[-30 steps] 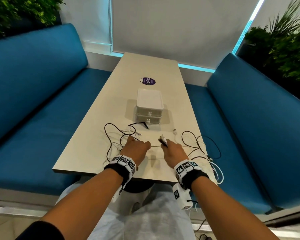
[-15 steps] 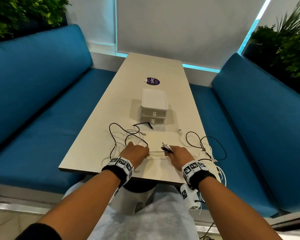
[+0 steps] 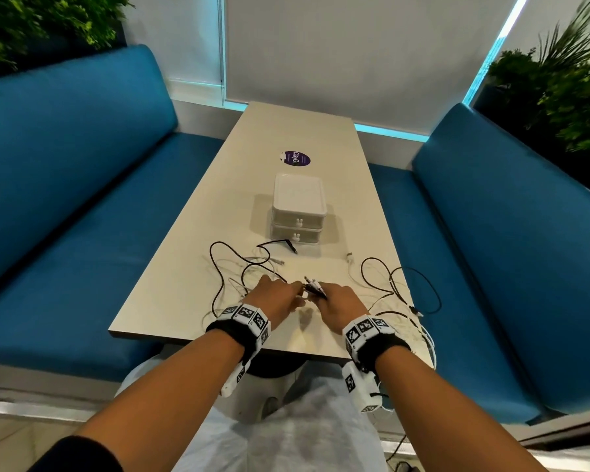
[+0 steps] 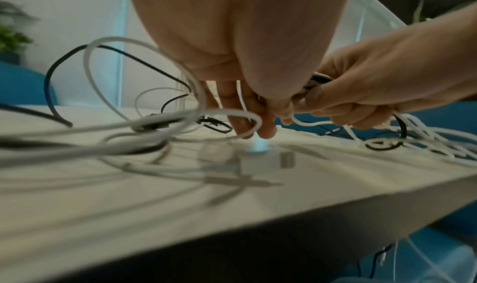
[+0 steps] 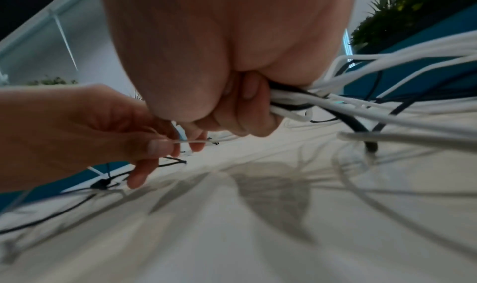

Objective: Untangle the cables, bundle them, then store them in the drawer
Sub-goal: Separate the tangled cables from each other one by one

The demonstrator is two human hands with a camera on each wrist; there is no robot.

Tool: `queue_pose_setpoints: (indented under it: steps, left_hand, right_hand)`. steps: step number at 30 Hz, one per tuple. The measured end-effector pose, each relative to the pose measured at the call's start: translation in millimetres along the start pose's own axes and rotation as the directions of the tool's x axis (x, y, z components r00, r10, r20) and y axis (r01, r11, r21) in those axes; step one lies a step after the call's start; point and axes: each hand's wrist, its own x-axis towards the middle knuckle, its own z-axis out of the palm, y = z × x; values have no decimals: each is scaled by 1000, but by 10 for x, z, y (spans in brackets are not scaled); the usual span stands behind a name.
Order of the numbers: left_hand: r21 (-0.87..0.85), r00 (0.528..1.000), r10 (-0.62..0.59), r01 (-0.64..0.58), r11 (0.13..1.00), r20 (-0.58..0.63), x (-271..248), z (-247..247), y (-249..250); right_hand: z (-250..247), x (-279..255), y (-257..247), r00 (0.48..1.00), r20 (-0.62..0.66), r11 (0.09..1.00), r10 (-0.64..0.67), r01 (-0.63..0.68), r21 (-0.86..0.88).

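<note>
Black and white cables [image 3: 382, 294] lie tangled across the near end of the table [image 3: 171, 301]. My right hand [image 3: 331, 296] grips a bunch of cables [image 5: 291, 102], and their plug ends [image 3: 312, 287] stick out past its fingers. My left hand [image 3: 286, 296] is close beside it and pinches a thin white cable [image 5: 188, 141] between thumb and fingertip. A black cable loop [image 3: 218, 267] trails left of that hand. The white two-drawer unit [image 3: 298, 212] stands behind the cables, both drawers closed.
Some white cables hang over the table's right edge [image 3: 426, 338]. A purple sticker [image 3: 296, 158] sits beyond the drawer unit. Blue benches [image 3: 82, 233] run along both sides, with plants [image 3: 576, 97] behind them. The person's lap is below the table's near edge.
My left hand has moved right until it almost meets the right hand, and the stretch of cable between them has shortened. The right hand still grips its bunch.
</note>
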Motion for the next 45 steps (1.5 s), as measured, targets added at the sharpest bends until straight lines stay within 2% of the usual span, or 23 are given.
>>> queue_pose_setpoints:
  steps: [3, 5, 8, 10, 13, 16, 18, 19, 23, 26, 29, 32, 34, 38, 42, 45]
  left_hand:
    - [-112, 1000, -30, 31, 993, 10, -55, 32, -38]
    - [-185, 1000, 7, -12, 983, -28, -62, 69, -77]
    - [-183, 999, 37, -38, 982, -7, -62, 125, -188]
    - [-154, 999, 15, -8, 988, 49, -58, 137, -265]
    - [-162, 997, -9, 22, 987, 79, -48, 79, -313]
    - [-144, 999, 15, -9, 989, 43, -23, 13, -297]
    - [-103, 998, 63, -64, 993, -17, 24, -40, -247]
    - [-80, 996, 75, -78, 994, -41, 57, -67, -221]
    - [18, 992, 86, -85, 996, -96, 183, -156, -130]
    - [113, 987, 101, -87, 990, -122, 243, -174, -105]
    - [145, 996, 59, -48, 988, -73, 242, -124, -164]
    - [146, 998, -54, 58, 988, -30, 202, -47, -280]
    - [145, 992, -118, 111, 983, 41, 202, -46, -335]
    - [123, 987, -122, 109, 986, 105, 259, -119, -368]
    - [82, 995, -99, 101, 992, -20, 329, -159, -367]
    - [42, 984, -149, 153, 987, -99, 422, -235, -420]
  right_hand:
    - [43, 8, 49, 997, 71, 998, 20, -16, -55]
    - [41, 17, 85, 995, 83, 994, 51, -42, -101]
    - [-97, 71, 249, 982, 49, 976, 180, -172, -135]
    - [-267, 68, 429, 954, 5, 940, 300, -295, -174]
    - [-501, -46, 715, 882, -96, 852, 461, -470, -230]
    - [-613, -92, 798, 827, -190, 812, 529, -558, -170]
    - [-631, -24, 698, 823, -236, 830, 516, -549, -97]
    - [-620, 20, 618, 838, -239, 853, 490, -517, -63]
    - [-428, 153, 250, 921, -159, 934, 355, -354, 40]
    - [-253, 211, 63, 949, -97, 954, 300, -296, 54]
    - [-138, 244, 10, 955, -59, 956, 292, -289, 51]
    - [-61, 254, 38, 957, -30, 956, 290, -288, 48]
    - [-28, 258, 58, 960, -17, 959, 280, -279, 52]
    - [58, 270, 102, 965, 27, 960, 261, -263, 99]
    - [100, 278, 120, 965, 57, 953, 255, -261, 152]
    - [114, 298, 137, 960, 59, 940, 272, -279, 195]
